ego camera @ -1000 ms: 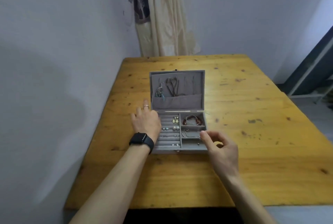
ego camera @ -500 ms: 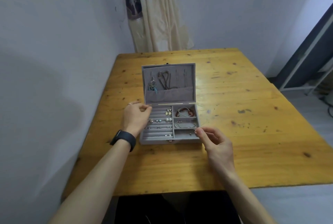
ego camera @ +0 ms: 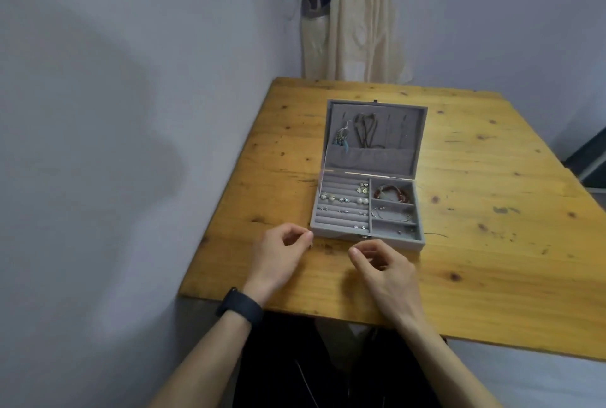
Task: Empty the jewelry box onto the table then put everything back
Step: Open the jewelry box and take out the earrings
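While both hands hang over the near edge of the wooden table, the grey jewelry box sits open at the middle of the frame, just above them, and its contents are inside it. Its lid stands upright at the back, with a dark cord necklace and a teal dangling piece hanging against the lining above a fabric pocket.

On the left of the base, small earrings are tucked into the padded rows, with a paler pair in the upper rows. On the right are three compartments. The top one holds a red-brown bracelet and the middle one a thin silver bangle. The lowest holds something too small to make out.

The left hand is at the lower left of the box, not touching it. Its fingers are curled, and the forefinger and thumb are drawn close together just off the front left corner. I cannot tell whether they pinch anything. A black watch circles that wrist.

The right hand is below the box's front wall, apart from it. Its fingers are loosely curled and the thumb is near the forefinger, and I cannot tell whether it holds anything.

A cream curtain hangs at the top centre of the frame, behind the table's far edge. A plain grey wall fills the left.
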